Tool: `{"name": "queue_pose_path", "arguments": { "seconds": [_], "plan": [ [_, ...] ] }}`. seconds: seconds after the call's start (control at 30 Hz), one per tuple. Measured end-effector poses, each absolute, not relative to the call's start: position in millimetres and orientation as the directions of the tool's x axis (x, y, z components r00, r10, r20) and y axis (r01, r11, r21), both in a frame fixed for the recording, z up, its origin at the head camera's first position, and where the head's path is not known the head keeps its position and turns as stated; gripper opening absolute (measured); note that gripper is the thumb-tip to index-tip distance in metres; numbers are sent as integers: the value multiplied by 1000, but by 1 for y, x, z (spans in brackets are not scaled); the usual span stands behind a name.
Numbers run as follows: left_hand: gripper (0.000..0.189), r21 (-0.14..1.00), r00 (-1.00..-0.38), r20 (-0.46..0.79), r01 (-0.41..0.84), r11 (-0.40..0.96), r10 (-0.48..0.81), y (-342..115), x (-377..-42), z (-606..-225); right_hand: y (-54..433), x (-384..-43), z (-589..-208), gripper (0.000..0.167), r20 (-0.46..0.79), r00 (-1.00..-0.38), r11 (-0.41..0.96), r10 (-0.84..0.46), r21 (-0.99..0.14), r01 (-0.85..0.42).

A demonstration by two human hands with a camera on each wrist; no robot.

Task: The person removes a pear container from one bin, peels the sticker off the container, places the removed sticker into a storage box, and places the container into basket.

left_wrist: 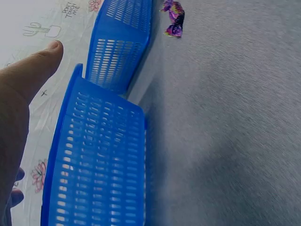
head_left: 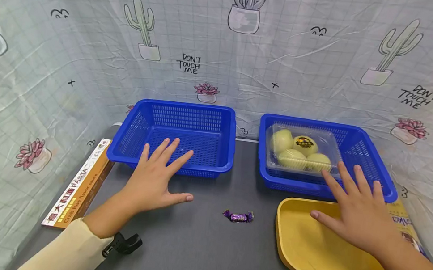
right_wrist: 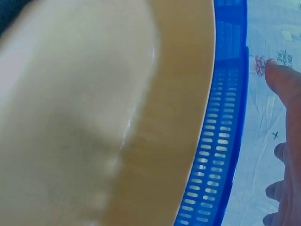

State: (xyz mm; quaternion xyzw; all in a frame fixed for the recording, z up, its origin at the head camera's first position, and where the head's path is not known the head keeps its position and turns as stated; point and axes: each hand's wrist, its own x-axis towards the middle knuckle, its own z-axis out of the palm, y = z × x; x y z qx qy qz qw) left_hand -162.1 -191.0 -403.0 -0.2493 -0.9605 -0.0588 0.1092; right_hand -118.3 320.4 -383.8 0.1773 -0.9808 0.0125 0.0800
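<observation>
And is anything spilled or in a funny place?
Nothing looks spilled or broken. Only the purple candy seems a bit odd: it lies loose on the gray table, outside the yellow tray, while the clear fruit box sits inside the right blue basket.

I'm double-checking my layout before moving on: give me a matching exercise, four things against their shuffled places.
Things:
1. wrapped candy
2. pasta box
3. clear fruit container
4. shallow tray

Places:
A. inside the right blue basket
B. in front of the right blue basket, yellow
C. left of the left blue basket
D. on the table, between the hands

Pairs: 1-D, 2-C, 3-A, 4-B
</observation>
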Motion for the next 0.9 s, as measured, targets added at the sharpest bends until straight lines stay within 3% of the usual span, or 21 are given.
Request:
{"name": "queue_pose_path", "arguments": {
  "seconds": [0.67, 0.9],
  "plan": [
    [104, 155, -846, 263, 512, 845, 464, -152, -183, -390, 336, -151, -375, 103, 114, -938, 929, -328, -145, -342],
    [99, 199, -845, 291, 513, 835, 449, -137, -188, -388, 345, -165, -372, 100, 151, -923, 903, -354, -203, -379]
  ]
}}
